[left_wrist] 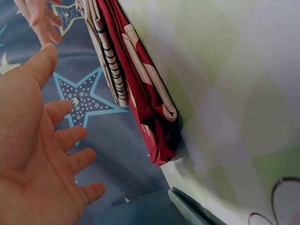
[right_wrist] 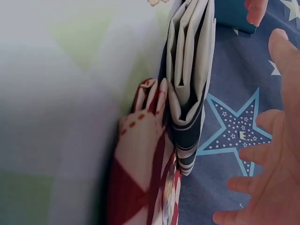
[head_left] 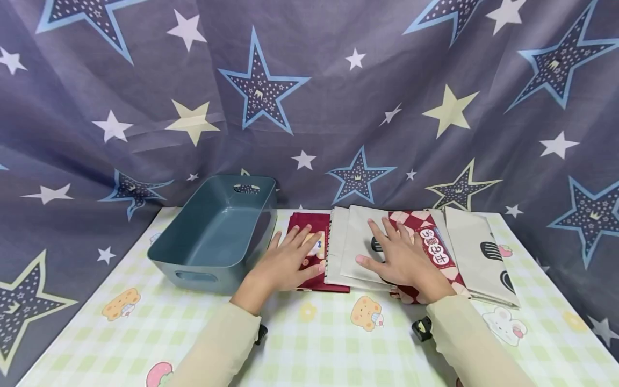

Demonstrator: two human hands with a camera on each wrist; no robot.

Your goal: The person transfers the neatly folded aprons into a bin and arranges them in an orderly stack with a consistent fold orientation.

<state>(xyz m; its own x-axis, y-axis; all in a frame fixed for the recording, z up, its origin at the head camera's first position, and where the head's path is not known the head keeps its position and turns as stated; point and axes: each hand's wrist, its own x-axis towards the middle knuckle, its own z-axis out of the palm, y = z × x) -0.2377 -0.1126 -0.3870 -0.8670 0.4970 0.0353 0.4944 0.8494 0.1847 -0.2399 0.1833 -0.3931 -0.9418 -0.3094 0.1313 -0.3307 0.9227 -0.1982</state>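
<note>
My left hand (head_left: 287, 263) is spread palm down over a dark red folded cloth (head_left: 309, 221). In the left wrist view, a gap shows between that hand and the cloth's thick folded edge. Fingers apart, my right hand (head_left: 401, 262) hovers over a white folded cloth (head_left: 360, 236) with black print and a red-and-pink checked folded cloth (head_left: 437, 248) with white lettering. The right wrist view shows its palm (right_wrist: 276, 164) held off the folded edges. Another off-white folded cloth (head_left: 474, 250) with black print lies at the right end of the row. Neither hand holds anything.
A blue-grey plastic bin (head_left: 258, 239) with handle slots stands left of the cloths, close to my left hand. A pastel checked tablecloth (head_left: 319, 349) covers the table. Directly behind the table hangs a dark star-patterned curtain (head_left: 329, 107).
</note>
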